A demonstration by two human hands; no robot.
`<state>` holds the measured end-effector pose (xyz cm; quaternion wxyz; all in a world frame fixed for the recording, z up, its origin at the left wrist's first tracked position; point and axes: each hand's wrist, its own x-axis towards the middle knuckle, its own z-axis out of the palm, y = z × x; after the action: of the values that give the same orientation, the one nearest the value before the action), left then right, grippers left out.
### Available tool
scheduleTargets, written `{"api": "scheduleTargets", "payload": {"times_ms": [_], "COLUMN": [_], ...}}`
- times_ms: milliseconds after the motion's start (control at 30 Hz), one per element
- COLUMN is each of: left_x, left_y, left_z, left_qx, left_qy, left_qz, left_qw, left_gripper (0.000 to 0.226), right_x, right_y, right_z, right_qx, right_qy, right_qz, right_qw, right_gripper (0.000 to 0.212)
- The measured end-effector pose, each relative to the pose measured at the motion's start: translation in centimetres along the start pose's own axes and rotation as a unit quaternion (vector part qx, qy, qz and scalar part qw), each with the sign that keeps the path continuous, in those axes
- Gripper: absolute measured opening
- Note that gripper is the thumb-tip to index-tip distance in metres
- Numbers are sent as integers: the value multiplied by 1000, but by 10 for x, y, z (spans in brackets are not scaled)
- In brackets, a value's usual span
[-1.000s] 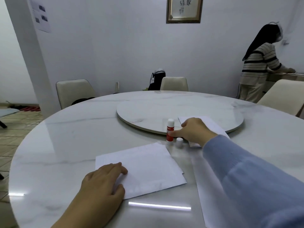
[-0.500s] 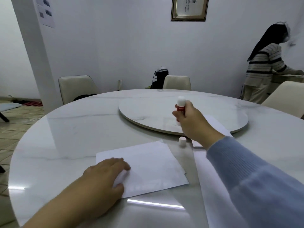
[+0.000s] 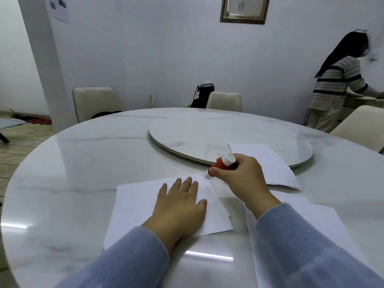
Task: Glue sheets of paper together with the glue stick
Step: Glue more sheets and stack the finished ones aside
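A white sheet of paper (image 3: 137, 206) lies on the marble table in front of me, stacked on another sheet whose edge shows at its right. My left hand (image 3: 180, 206) presses flat on it with straight fingers. My right hand (image 3: 243, 179) grips a red-and-white glue stick (image 3: 223, 163), tilted with its lower tip at the sheet's far right corner. The glue stick's cap is hidden behind my right hand. Another sheet (image 3: 268, 163) lies partly on the turntable, and one more sheet (image 3: 301, 231) lies under my right forearm.
A round marble turntable (image 3: 207, 132) sits mid-table beyond the papers. Cream chairs (image 3: 95, 100) stand around the round table (image 3: 72, 163). A person in a striped top (image 3: 340, 84) stands at the far right by a counter.
My right hand lifted the glue stick off the table, then brought it down tilted to the sheet's far corner. My left hand slid forward onto the middle of the sheet.
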<state>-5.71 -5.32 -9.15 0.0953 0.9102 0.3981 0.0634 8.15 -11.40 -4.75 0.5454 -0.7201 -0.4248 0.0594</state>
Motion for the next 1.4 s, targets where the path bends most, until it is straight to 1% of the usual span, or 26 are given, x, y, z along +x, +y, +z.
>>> {"api": "scheduleTargets", "payload": {"times_ms": [100,233,467,600,700,833,867,900,933,1000,1067,1100,1167,1267,1333,1400], "left_x": [-1,-1,1,1,1,0,-1,-2,-4,-9,-15,-19,-24,-27,-27,-28], "left_y": [1,1,2,1,0,0,0,0,-1,-4,-6,-7,-5,0,0,-2], "left_z": [-2,-2,-4,-3,-3,-4,-6,-8,-11,-18,-25,-27,-29,-31,-32,-31], "left_qx": [1,17,12,11,8,-3,-6,-9,-15,-41,-76,-88,-96,-95,-100,-96], "left_qy": [-4,-15,-26,-26,-26,-15,-16,-22,-33,-63,-81,-80,-71,-62,-67,-74], "left_qz": [2,4,0,4,3,9,16,29,48,90,115,120,130,145,135,129], "left_qw": [1000,1000,1000,1000,1000,1000,1000,999,998,993,987,986,984,983,983,984], "left_gripper": [60,57,57,58,58,58,58,59,60,61,62,63,64,62,62,63], "right_x": [1,1,-2,-5,-6,-11,-11,-11,-9,-6,-2,-2,-4,-12,-14,-13], "right_y": [6,10,3,-5,-10,-12,-11,-10,-7,-4,-3,-3,-5,-4,-1,1], "right_z": [4,7,3,-13,-28,-43,-46,-49,-51,-56,-55,-50,-33,-4,7,9], "right_qx": [-13,-3,-59,-47,-43,4,26,55,91,160,226,262,332,368,386,412], "right_qy": [-22,-50,-122,-188,-254,-354,-353,-331,-289,-175,-74,-50,-62,-112,-109,-91], "right_qz": [1,-10,-44,-18,3,57,59,56,48,31,34,44,84,203,259,282], "right_qw": [1000,999,990,981,966,933,933,940,952,971,971,963,938,900,879,862], "right_gripper": [14,10,9,7,11,25,25,23,18,7,9,14,23,35,42,40]}}
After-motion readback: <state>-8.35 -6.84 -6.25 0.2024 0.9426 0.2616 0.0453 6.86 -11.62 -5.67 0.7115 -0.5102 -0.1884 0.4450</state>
